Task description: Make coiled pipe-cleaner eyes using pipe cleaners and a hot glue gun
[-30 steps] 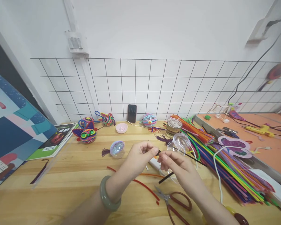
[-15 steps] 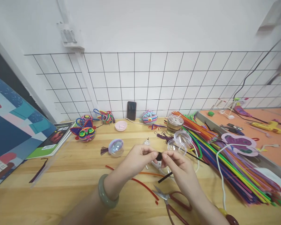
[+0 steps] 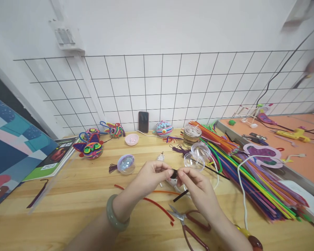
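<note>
Between the fingertips of both hands is a small, tightly wound black pipe cleaner (image 3: 174, 174). My left hand (image 3: 154, 176), with a green bangle (image 3: 117, 213) on its wrist, pinches one side. My right hand (image 3: 195, 183) pinches the other, its fingers closed. A straight black strip (image 3: 180, 196) shows below the right hand; whether it joins the coil I cannot tell. Just behind the hands lies a white hot glue gun (image 3: 160, 157), partly covered by them. Scissors with dark red handles (image 3: 182, 218) lie spread below, beside a red pipe cleaner (image 3: 157, 206).
To the right lies a big bundle of coloured pipe cleaners (image 3: 248, 181), crossed by a white cable (image 3: 242, 184). Clear plastic half-balls (image 3: 194, 162) and a round jar (image 3: 192, 136) stand behind. A clear ball with a tassel (image 3: 126, 164) and a colourful fish-like ornament (image 3: 92, 149) sit left.
The view has shifted slightly, so the table items appear a little further left. Both hands keep pinching the small black coil, with only slight finger movement.
</note>
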`<state>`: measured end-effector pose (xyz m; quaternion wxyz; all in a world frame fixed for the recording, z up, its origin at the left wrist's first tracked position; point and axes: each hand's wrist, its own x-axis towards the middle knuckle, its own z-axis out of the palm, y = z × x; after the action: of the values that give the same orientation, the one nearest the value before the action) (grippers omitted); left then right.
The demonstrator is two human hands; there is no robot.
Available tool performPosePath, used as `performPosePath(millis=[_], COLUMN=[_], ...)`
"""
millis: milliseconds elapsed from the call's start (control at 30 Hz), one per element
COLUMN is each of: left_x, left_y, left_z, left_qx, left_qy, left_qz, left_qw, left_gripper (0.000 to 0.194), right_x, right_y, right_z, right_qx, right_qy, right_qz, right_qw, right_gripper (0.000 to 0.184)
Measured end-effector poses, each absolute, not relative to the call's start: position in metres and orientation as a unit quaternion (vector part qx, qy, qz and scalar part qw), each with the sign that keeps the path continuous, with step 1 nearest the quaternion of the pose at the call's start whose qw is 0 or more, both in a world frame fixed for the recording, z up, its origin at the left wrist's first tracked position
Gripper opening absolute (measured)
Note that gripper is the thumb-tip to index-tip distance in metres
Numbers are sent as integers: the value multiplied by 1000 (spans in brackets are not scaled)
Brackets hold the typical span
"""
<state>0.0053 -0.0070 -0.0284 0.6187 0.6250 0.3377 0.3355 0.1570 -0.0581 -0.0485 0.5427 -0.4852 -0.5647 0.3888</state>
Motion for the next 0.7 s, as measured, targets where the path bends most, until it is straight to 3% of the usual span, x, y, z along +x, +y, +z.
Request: performPosePath(millis=[200,300,367,567,700], left_x=[-7,-19,-26,-37,-38], left_y=[-4,-3,-3,-2,-3], left_z=[-9,5,11,18,22], left_qx=[631,622,613,596,587], left_qy=[357,387,391,401,387], left_qz=[352,384,411,459,478], left_qw=[591,562,550,523,526], left_gripper=[20,20,18,19,18], right_x=[165,167,164,150,171], right_y=[-55,-53,-51,-41,-39], right_z=[-49,-54,-59,-56,-42], right_qx=[-502,-515,-513,-523,-553], right_qy=[-564,-603,-670,-812,-787], right_qz=[340,257,164,-46,-37], right_qw=[561,552,512,255,271], right_gripper=[24,18,15,20,17])
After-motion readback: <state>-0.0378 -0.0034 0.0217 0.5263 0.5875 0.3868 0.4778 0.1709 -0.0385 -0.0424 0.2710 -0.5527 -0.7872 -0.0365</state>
